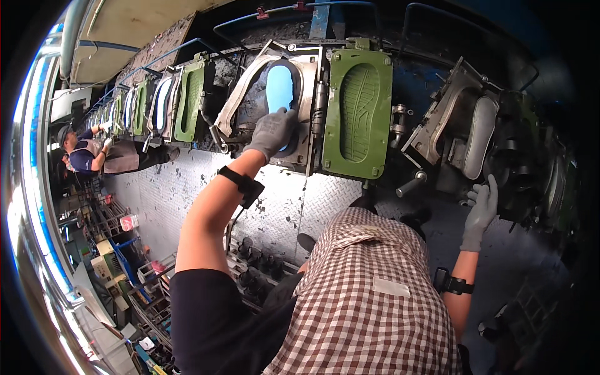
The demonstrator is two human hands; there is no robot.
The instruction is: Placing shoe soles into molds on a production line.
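My left hand, in a grey glove, is closed at the lower part of a light blue insole. The insole lies along a dark, sole-shaped form in an open metal mould frame; my fingers hide part of it, and a sliver of blue shows below them. My right hand, also gloved, is raised off to the right with its fingers apart and holds nothing. Just above it, a grey shoe last leans beside another metal mould frame.
A green sole mould plate stands between the two frames. More moulds, including another green plate, run off to the left, where a co-worker stands. Lever handles jut toward me. Below is a metal tread-plate floor.
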